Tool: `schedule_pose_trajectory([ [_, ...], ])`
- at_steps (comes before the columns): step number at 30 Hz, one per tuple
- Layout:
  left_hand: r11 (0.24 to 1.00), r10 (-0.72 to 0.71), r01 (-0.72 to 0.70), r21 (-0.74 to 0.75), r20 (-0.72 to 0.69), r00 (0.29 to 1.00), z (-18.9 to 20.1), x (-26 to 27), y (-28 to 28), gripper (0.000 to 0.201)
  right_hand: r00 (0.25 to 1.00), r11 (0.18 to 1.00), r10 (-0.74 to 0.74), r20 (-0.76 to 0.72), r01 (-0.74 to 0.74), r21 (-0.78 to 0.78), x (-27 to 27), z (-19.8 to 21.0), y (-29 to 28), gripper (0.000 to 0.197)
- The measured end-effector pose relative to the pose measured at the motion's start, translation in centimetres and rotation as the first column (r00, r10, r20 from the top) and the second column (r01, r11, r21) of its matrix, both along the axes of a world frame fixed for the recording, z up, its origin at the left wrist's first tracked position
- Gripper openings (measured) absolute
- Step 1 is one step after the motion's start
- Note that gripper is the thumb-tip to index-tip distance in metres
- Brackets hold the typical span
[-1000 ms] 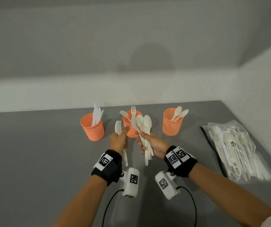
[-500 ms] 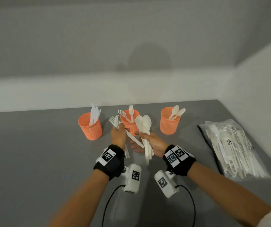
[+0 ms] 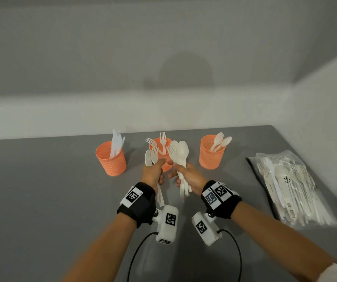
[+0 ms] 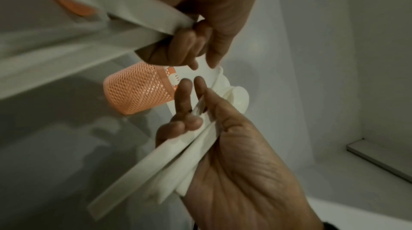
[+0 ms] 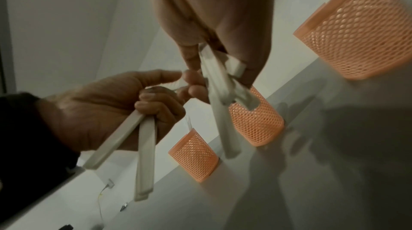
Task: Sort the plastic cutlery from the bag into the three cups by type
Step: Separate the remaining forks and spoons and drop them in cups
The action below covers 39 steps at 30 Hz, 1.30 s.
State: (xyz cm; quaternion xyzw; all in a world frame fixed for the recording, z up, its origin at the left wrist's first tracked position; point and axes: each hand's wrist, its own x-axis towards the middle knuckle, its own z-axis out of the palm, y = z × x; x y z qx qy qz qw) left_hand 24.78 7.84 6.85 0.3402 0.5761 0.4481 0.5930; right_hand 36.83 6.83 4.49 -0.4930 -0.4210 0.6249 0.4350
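**Soft, dim light and blurred wrist views**

The head view is evenly lit but dull — no glare. A round, soft shadow (image 3: 186,71) falls on the back wall (image 3: 61,58), and the orange cups (image 3: 111,161) cast faint shadows on the grey desk (image 3: 31,200), so the light seems to come from behind and above. Wide-angle bending shows at the desk's far edge and right corner.

Both wrist views are darker and grainy. In the left wrist view the nearest white handles (image 4: 93,27) are smeared and out of focus. The right wrist view shows blur on the left hand (image 5: 107,108), and broad hand shadows (image 5: 334,137) spread across the desk.
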Motion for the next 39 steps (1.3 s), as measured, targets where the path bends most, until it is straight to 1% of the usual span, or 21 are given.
schedule_pose_trajectory([
  [3,0.998,-0.023,0.021,0.056,0.026,0.999,0.2,0.7,-0.2,0.014,0.998,0.999,0.017,0.059,-0.018,0.027,-0.3,-0.1,0.1,0.025],
  [5,0.997,-0.012,0.008,0.077,0.05,0.999,0.6,1.1,-0.3,0.006,0.998,0.999,0.045,0.055,-0.046,0.021,-0.3,-0.1,0.3,0.029],
  [7,0.996,-0.007,0.003,0.094,0.047,0.999,0.8,1.1,-0.3,0.004,0.997,0.997,0.071,0.012,-0.071,-0.027,0.1,0.2,0.4,0.032],
  [10,0.996,-0.007,0.005,0.09,0.026,1.0,0.6,0.6,0.3,0.017,0.985,0.985,0.105,-0.139,-0.123,-0.125,1.2,0.8,0.6,0.034],
  [12,0.998,0.004,-0.008,0.062,0.051,0.999,0.4,0.2,1.1,0.026,0.977,0.98,0.116,-0.181,-0.142,-0.14,1.4,1.0,0.5,0.03],
  [14,0.999,0.031,-0.034,0.026,0.091,0.995,0.1,0.1,1.7,0.026,0.983,0.986,0.094,-0.158,-0.114,-0.124,1.2,1.1,0.5,0.026],
  [16,0.999,0.047,-0.047,-0.001,0.137,0.989,0.0,0.1,1.9,0.023,0.993,0.996,0.017,-0.119,-0.027,-0.081,0.7,0.8,0.8,0.024],
  [19,0.998,0.004,0.009,-0.055,0.229,0.973,-0.1,0.2,1.7,0.018,0.995,0.996,-0.09,-0.035,0.09,0.007,0.1,0.5,1.4,0.028],
  [22,0.996,-0.015,0.037,-0.079,0.261,0.965,-0.6,0.1,1.6,0.016,0.991,0.992,-0.113,0.066,0.109,0.059,-0.1,0.3,1.6,0.024],
  [25,0.996,-0.045,0.061,-0.06,0.242,0.969,-1.2,0.4,1.7,0.018,0.992,0.995,-0.069,0.108,0.06,0.085,-0.6,-0.4,1.4,0.016],
  [28,0.996,-0.017,0.036,-0.081,0.227,0.974,-1.7,0.4,1.9,0.021,0.997,0.997,0.002,0.072,-0.007,0.074,-1.2,-0.7,1.2,0.014],
  [32,0.999,0.039,-0.035,-0.038,0.125,0.991,-1.8,0.0,1.8,0.025,0.991,0.994,0.097,-0.092,-0.101,-0.04,-0.9,0.2,0.9,0.02],
  [34,0.993,0.118,-0.118,-0.004,0.056,0.991,-1.6,-0.4,2.1,0.028,0.982,0.985,0.151,-0.11,-0.159,-0.063,-0.4,0.4,1.0,0.024],
  [36,0.979,0.195,-0.193,0.06,-0.027,0.98,-1.2,-1.2,2.6,0.033,0.979,0.979,0.165,-0.121,-0.177,-0.098,0.2,0.5,1.0,0.03],
  [37,0.973,0.215,-0.209,0.1,-0.052,0.975,-1.0,-1.6,2.8,0.035,0.977,0.977,0.157,-0.141,-0.175,-0.119,0.6,0.4,1.0,0.033],
  [39,0.972,0.188,-0.178,0.152,-0.053,0.981,-0.5,-2.4,3.0,0.037,0.977,0.976,0.153,-0.151,-0.173,-0.131,1.0,0.2,1.0,0.035],
])
